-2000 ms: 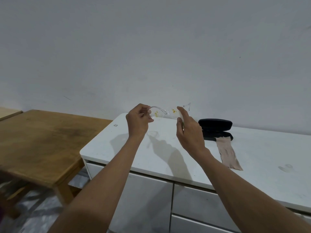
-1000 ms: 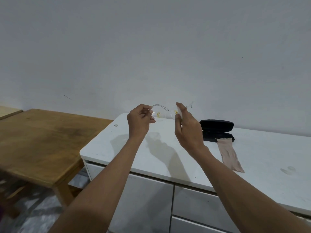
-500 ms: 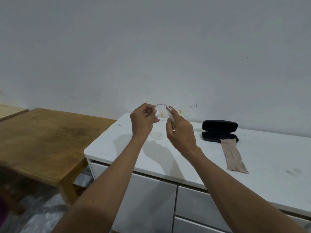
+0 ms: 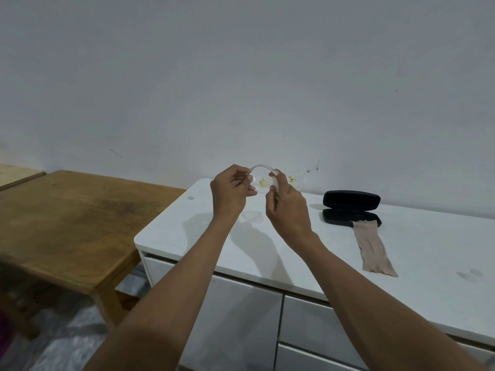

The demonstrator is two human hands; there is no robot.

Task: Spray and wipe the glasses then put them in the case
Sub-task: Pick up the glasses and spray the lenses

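Note:
Clear-framed glasses (image 4: 263, 180) with yellow smears on both lenses are held up above the white cabinet top (image 4: 294, 253). My left hand (image 4: 230, 195) pinches the left end of the frame. My right hand (image 4: 288, 207) grips the frame near its middle, hiding part of it; the right lens (image 4: 296, 180) shows faintly against the wall. A black glasses case (image 4: 349, 207) lies open on the cabinet to the right. A beige cloth strip (image 4: 373, 249) trails from the case toward the front edge.
A wooden table (image 4: 67, 218) stands left of the cabinet, a little lower. The cabinet has white drawer fronts (image 4: 241, 317) below its top. A plain grey wall rises behind. Floor clutter shows at the lower left.
My right hand moved left along the frame, from the right side to the middle, close to my left hand. The view shifted slightly left.

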